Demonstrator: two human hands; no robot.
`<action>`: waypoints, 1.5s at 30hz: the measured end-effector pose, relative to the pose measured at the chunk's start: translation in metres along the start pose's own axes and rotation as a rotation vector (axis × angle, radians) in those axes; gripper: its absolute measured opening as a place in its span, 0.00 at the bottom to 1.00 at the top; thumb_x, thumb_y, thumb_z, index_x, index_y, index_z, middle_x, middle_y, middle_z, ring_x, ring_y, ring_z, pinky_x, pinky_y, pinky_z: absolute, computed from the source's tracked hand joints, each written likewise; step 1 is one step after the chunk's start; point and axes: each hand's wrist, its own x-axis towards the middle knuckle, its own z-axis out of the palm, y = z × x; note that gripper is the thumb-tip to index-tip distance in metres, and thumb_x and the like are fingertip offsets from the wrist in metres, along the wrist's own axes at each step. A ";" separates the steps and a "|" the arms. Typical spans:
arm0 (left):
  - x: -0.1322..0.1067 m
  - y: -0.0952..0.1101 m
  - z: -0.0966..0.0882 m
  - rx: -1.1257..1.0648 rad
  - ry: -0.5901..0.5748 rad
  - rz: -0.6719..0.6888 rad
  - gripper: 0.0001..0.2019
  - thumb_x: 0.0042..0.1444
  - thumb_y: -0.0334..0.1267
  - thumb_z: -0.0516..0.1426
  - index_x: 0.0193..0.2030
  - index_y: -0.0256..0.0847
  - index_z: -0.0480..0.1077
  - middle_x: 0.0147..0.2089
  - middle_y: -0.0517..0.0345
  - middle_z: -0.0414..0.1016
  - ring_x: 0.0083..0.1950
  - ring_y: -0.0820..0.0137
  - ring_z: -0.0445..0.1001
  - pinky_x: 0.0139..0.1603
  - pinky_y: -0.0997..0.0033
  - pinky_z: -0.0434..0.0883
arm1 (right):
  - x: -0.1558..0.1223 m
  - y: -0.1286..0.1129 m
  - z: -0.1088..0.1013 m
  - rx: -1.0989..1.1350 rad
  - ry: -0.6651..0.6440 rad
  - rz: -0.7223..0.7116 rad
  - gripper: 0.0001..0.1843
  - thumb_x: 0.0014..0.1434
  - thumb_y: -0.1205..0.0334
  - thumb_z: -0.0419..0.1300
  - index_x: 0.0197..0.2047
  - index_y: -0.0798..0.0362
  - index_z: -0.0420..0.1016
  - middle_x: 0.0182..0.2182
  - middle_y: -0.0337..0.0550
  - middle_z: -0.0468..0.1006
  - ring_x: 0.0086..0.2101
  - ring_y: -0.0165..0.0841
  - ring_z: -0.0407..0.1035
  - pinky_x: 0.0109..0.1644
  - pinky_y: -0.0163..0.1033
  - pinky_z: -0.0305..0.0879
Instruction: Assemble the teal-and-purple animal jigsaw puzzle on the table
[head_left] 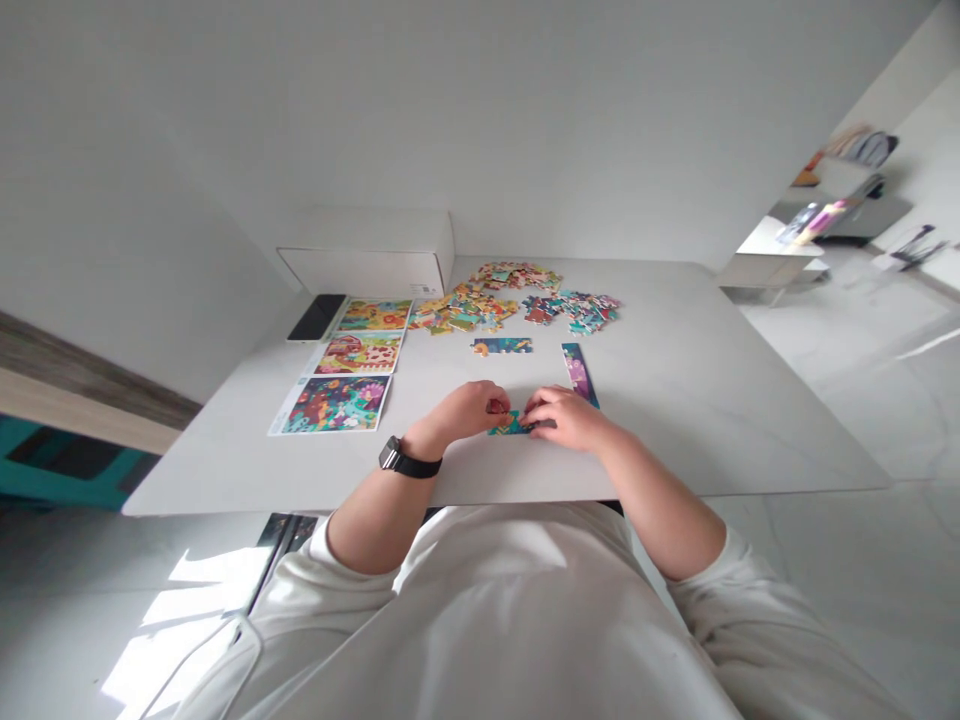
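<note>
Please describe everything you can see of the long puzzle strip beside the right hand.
The long puzzle strip is a narrow run of joined jigsaw pieces, cardboard by the look, in teal and dark blue with a pink-purple shape. It lies flat on the pale tabletop, running away from the person at a slight slant. Its near end is by the right hand; whether they touch is unclear. Single pieces are too small to count.

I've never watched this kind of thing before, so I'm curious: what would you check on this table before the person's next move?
1. Left hand and right hand both at the teal puzzle section: ok.
2. Loose jigsaw pieces in reach beyond the hands: ok.
3. Picture cards lying face up: ok.
4. Purple-and-teal strip apart from the right hand: cannot tell.
5. Exactly what the left hand grips: cannot tell, the fingers hide it.
</note>
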 end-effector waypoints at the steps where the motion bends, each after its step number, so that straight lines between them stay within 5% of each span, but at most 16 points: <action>1: 0.000 0.000 -0.001 0.002 0.006 -0.005 0.07 0.55 0.43 0.66 0.38 0.45 0.83 0.37 0.54 0.82 0.35 0.64 0.78 0.37 0.68 0.70 | 0.001 -0.001 0.002 -0.009 0.005 0.003 0.15 0.62 0.66 0.75 0.51 0.41 0.91 0.49 0.45 0.84 0.50 0.42 0.78 0.62 0.51 0.73; 10: 0.001 -0.005 -0.006 -0.008 0.036 -0.032 0.07 0.56 0.44 0.64 0.36 0.47 0.82 0.37 0.53 0.83 0.35 0.63 0.78 0.38 0.66 0.71 | 0.008 -0.011 0.005 -0.089 0.020 0.013 0.15 0.63 0.61 0.76 0.53 0.40 0.90 0.52 0.46 0.84 0.53 0.44 0.78 0.62 0.51 0.74; 16: 0.007 0.004 -0.021 -0.080 0.252 -0.073 0.12 0.63 0.48 0.58 0.39 0.45 0.79 0.37 0.55 0.84 0.35 0.65 0.76 0.39 0.67 0.70 | 0.001 0.010 -0.047 -0.057 0.190 0.035 0.18 0.70 0.63 0.68 0.60 0.43 0.85 0.56 0.48 0.83 0.54 0.41 0.79 0.64 0.48 0.73; 22: 0.028 0.034 -0.053 -0.024 0.245 -0.080 0.24 0.69 0.58 0.54 0.27 0.44 0.67 0.22 0.62 0.68 0.27 0.69 0.65 0.30 0.68 0.59 | 0.000 0.071 -0.114 -0.115 0.338 0.378 0.18 0.67 0.65 0.66 0.58 0.45 0.85 0.51 0.45 0.87 0.44 0.38 0.82 0.55 0.45 0.76; 27: 0.060 0.049 -0.071 -0.016 0.290 0.010 0.14 0.69 0.45 0.52 0.38 0.43 0.75 0.30 0.58 0.77 0.33 0.66 0.74 0.37 0.68 0.66 | 0.009 0.121 -0.145 -0.178 0.413 0.753 0.16 0.66 0.65 0.65 0.56 0.48 0.87 0.49 0.46 0.89 0.47 0.41 0.83 0.55 0.42 0.76; 33: 0.102 0.053 -0.076 -0.171 0.383 0.104 0.21 0.65 0.42 0.58 0.64 0.43 0.72 0.41 0.57 0.82 0.35 0.69 0.75 0.39 0.70 0.69 | 0.044 0.150 -0.142 -0.257 0.279 0.857 0.10 0.62 0.66 0.66 0.45 0.49 0.87 0.48 0.47 0.90 0.48 0.44 0.83 0.52 0.41 0.75; 37: 0.109 0.055 -0.075 -0.273 0.393 0.130 0.24 0.66 0.45 0.59 0.66 0.42 0.70 0.41 0.57 0.81 0.34 0.70 0.74 0.37 0.71 0.69 | 0.065 0.150 -0.125 -0.305 0.165 0.952 0.15 0.60 0.59 0.71 0.50 0.50 0.83 0.50 0.53 0.88 0.52 0.49 0.82 0.54 0.44 0.74; 40: 0.106 0.049 -0.075 -0.300 0.429 0.115 0.23 0.66 0.45 0.59 0.65 0.41 0.72 0.40 0.56 0.80 0.34 0.71 0.74 0.37 0.71 0.69 | 0.068 0.150 -0.110 -0.340 0.201 0.980 0.20 0.63 0.55 0.68 0.56 0.52 0.78 0.54 0.57 0.85 0.56 0.50 0.79 0.57 0.47 0.74; 45: 0.101 0.035 -0.080 -0.297 0.483 0.112 0.20 0.65 0.44 0.60 0.62 0.41 0.75 0.40 0.57 0.80 0.36 0.71 0.74 0.39 0.71 0.71 | 0.063 0.149 -0.096 -0.364 0.268 0.926 0.13 0.67 0.58 0.63 0.53 0.50 0.77 0.53 0.55 0.85 0.55 0.50 0.79 0.58 0.49 0.73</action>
